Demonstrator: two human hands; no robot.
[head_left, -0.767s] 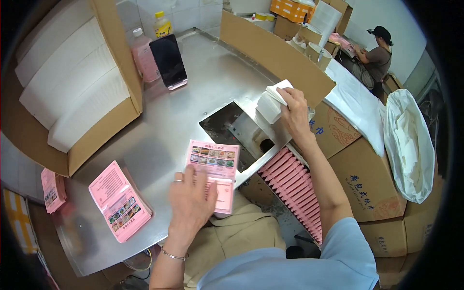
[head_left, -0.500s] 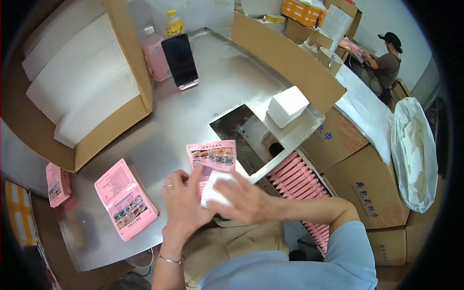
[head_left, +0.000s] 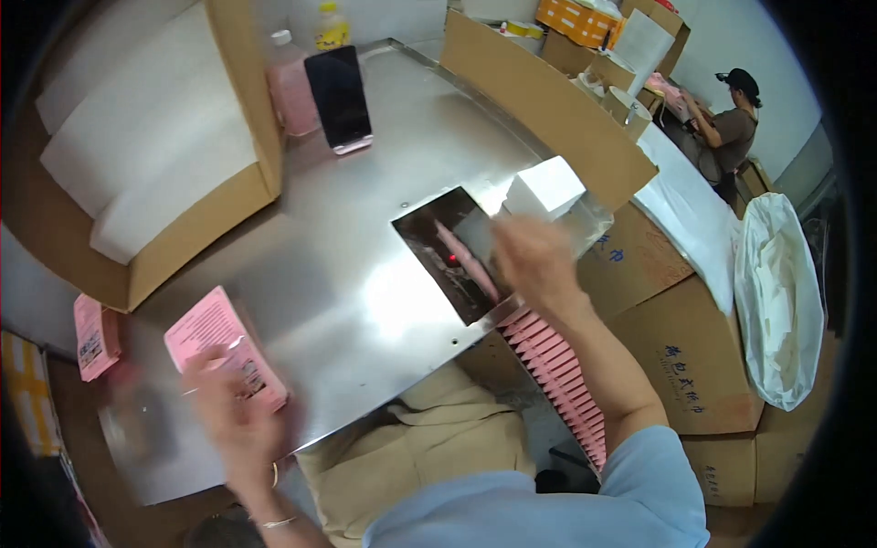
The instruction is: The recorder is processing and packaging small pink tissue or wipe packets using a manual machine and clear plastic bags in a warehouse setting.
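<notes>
My left hand, blurred by motion, reaches over a stack of pink printed wrappers at the left of the metal table. Its fingertips are at the top sheet; whether they pinch it I cannot tell. Beside a rectangular opening in the tabletop is my right hand, its fingers bent and smeared. It lies just in front of a white block of folded tissues, whose lower part it hides. Inside the opening, a narrow pink packet stands on edge, with a small red light spot near it.
Below the opening, a row of pink packets fills a long box. A phone on a stand and an open carton of white tissues stand farther back. Cartons are stacked at right. A co-worker sits far right.
My hands have parted from the pink wrapper and white tissue they held together. The left moved to the wrapper stack, the right toward the tissue block. A pink packet now shows in the opening.
</notes>
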